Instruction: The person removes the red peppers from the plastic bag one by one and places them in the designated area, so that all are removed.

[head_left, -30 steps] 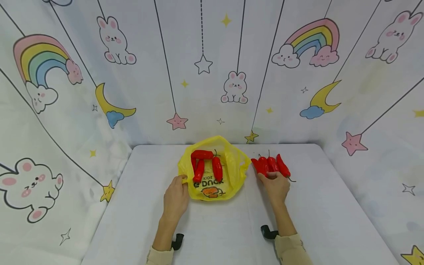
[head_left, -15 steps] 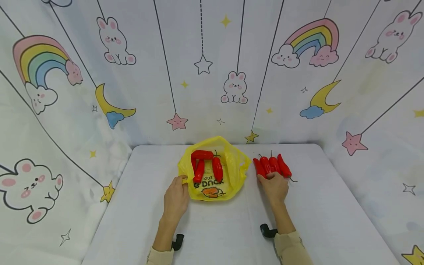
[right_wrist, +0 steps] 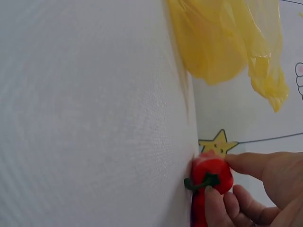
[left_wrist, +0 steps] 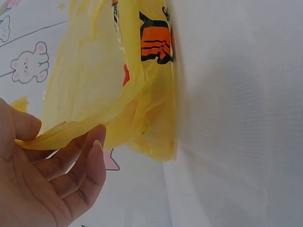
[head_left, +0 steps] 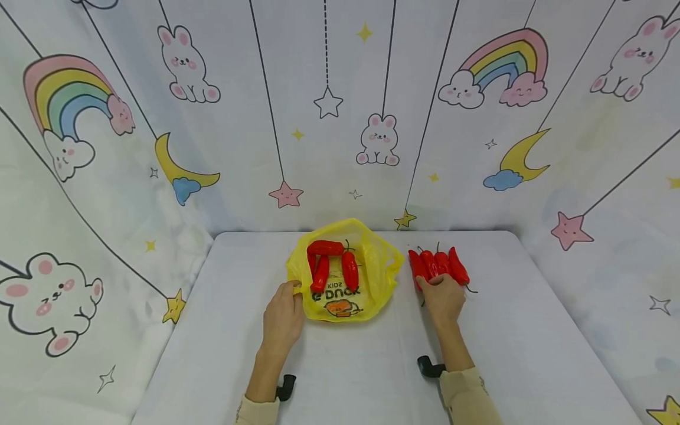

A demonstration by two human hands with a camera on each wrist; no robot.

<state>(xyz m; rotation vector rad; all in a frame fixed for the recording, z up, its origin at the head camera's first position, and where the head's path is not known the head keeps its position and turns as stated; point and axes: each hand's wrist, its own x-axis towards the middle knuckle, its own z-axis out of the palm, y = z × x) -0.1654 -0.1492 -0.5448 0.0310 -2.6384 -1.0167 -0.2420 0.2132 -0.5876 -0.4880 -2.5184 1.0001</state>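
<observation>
In the head view, my left hand (head_left: 284, 316) pinches the left rim of a yellow plastic bag (head_left: 383, 262). The left wrist view has the thumb and fingers on the bag's thin edge (left_wrist: 71, 135). Several red chili peppers (head_left: 349, 270) lie inside the bag, whose mouth faces up. To its right, my right hand (head_left: 445, 302) pinches the stem end of the leftmost red chili pepper (head_left: 416, 265) in a row. Up close, the right wrist view has thumb and fingertips on either side of this pepper (right_wrist: 215, 170), its green stem pointing out.
More red chili peppers (head_left: 443, 264) lie side by side right of the held one, partly behind the fingers. The white table (head_left: 361, 372) meets a cloth backdrop (head_left: 329, 153) printed with rabbits, stars and rainbows. A dark device (head_left: 429, 367) sits at each wrist.
The leftmost chili pepper has shifted slightly right and turned more upright under my right hand, and its stem now shows below the thumb. My left hand keeps its hold on the bag.
</observation>
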